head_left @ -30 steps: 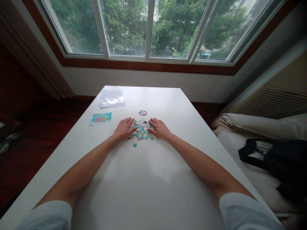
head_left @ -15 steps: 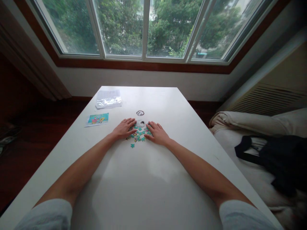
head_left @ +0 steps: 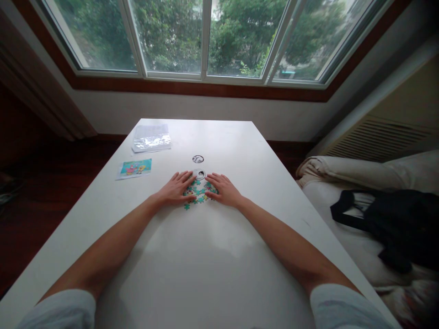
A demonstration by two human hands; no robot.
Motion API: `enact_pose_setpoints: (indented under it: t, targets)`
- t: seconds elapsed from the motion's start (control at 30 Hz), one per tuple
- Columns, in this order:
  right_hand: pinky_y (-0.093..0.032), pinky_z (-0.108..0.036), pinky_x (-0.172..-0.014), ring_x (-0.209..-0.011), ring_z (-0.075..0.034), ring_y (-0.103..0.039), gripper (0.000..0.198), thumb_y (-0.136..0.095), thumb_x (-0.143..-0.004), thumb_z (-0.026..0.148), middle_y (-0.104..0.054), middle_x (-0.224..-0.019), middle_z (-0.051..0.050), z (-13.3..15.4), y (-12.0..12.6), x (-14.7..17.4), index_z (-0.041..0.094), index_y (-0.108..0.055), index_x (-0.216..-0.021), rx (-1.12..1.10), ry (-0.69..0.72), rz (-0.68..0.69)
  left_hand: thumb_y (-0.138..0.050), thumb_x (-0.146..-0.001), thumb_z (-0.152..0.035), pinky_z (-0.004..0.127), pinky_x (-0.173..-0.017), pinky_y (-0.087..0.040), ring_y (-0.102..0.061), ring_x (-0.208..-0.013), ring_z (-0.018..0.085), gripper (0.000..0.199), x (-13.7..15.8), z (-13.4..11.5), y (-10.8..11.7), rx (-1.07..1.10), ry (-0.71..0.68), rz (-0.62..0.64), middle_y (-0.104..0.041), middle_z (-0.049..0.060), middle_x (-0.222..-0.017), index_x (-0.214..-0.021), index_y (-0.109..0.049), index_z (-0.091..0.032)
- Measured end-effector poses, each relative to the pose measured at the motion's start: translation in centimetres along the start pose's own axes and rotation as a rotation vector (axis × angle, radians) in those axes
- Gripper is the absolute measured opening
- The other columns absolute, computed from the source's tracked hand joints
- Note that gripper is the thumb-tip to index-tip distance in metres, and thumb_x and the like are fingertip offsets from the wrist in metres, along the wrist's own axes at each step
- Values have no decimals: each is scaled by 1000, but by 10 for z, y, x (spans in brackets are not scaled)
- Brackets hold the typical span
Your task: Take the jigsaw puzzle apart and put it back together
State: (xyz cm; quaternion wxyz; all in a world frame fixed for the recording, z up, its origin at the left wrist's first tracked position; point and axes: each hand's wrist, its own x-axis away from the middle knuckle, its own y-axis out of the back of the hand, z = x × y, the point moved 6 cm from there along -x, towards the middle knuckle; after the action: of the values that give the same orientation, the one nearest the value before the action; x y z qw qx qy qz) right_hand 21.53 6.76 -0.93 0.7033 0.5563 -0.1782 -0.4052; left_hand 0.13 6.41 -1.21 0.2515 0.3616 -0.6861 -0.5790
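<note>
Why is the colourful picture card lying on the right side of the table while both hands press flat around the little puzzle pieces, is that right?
Not quite. The picture card lies on the left side of the white table, just below the clear plastic bag. The head view shows it. The rest holds: the left hand and right hand lie flat around the puzzle pieces.

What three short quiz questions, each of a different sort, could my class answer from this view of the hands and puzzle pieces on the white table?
1. True or false: the left hand and right hand lie flat on either side of the puzzle pieces.
2. Which lies nearest the table's far left corner? A) plastic bag B) picture card C) round can
3. Fill in: the black bag lies to the person's ____.

Key: 1 true; 2 A; 3 right.
</note>
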Motion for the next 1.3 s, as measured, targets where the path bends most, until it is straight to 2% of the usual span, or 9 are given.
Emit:
enact_pose_setpoints:
  t: [0.13,0.37,0.5,0.63,0.73,0.9,1.03,1.13,1.3]
  targets:
    - [-23,-53,-126,-152,-28,-34,67,-53,-99,60,-44,-161,-8,3,3,1,28,-42,-157,-24,28,9,-43,-96,-73,49,-129,-11,-17,-158,31,88,-1,-6,1,18,-48,-6,-18,9,-172,-166,-19,-26]
    - [-25,-53,-125,-153,-28,-34,68,-52,-100,61,-42,-162,-8,6,3,1,28,-40,-158,-45,109,38,-48,-98,-65,48,-128,-21,-26,-155,29,79,-2,-13,12,97,-147,-55,-28,10,-169,-164,-27,-25]
    - [-24,-53,-126,-153,-28,-34,69,-53,-99,60,-41,-162,-9,8,6,3,27,-40,-159,-21,103,20,-58,-92,-67,52,-129,-19,-25,-155,32,86,0,-16,17,115,-217,-30,-27,9,-169,-164,-26,-30]
    - [-20,-58,-126,-154,-32,-29,74,-55,-96,64,-37,-164,-12,9,5,7,28,-40,-159,54,49,24,-69,-82,-70,55,-128,-17,-24,-155,36,97,3,-15,17,117,-255,-4,-25,7,-170,-163,-27,-34]
    - [-18,-59,-126,-156,-34,-24,81,-55,-94,69,-30,-167,-12,11,0,10,28,-36,-160,95,43,61,-71,-81,-69,55,-128,-18,-24,-155,37,100,4,-13,16,112,-250,-18,-24,8,-170,-163,-28,-34]
    - [-19,-55,-128,-157,-32,-21,80,-49,-98,68,-24,-169,-13,14,-6,7,24,-32,-162,95,91,82,-64,-90,-63,53,-128,-22,-28,-154,34,85,3,-9,15,148,-235,-54,-29,8,-168,-162,-31,-32]
    - [-24,-52,-127,-156,-29,-25,75,-47,-101,61,-28,-168,-13,15,-7,3,21,-31,-162,62,143,53,-56,-97,-59,49,-127,-27,-29,-154,31,77,1,-7,15,190,-216,-53,-27,9,-169,-163,-29,-30]
    - [-26,-51,-127,-155,-28,-28,69,-45,-104,57,-32,-167,-11,15,-5,2,23,-32,-162,35,169,30,-54,-98,-57,49,-127,-28,-29,-154,31,71,-1,-4,16,170,-176,-110,-31,9,-167,-160,-36,-28]
    - [-27,-52,-126,-153,-28,-33,63,-42,-105,55,-36,-164,-12,5,0,1,24,-38,-159,68,56,-22,-49,-102,-53,52,-124,-31,-40,-147,30,60,-4,11,14,106,-16,-193,-44,12,-160,-154,-46,-23]
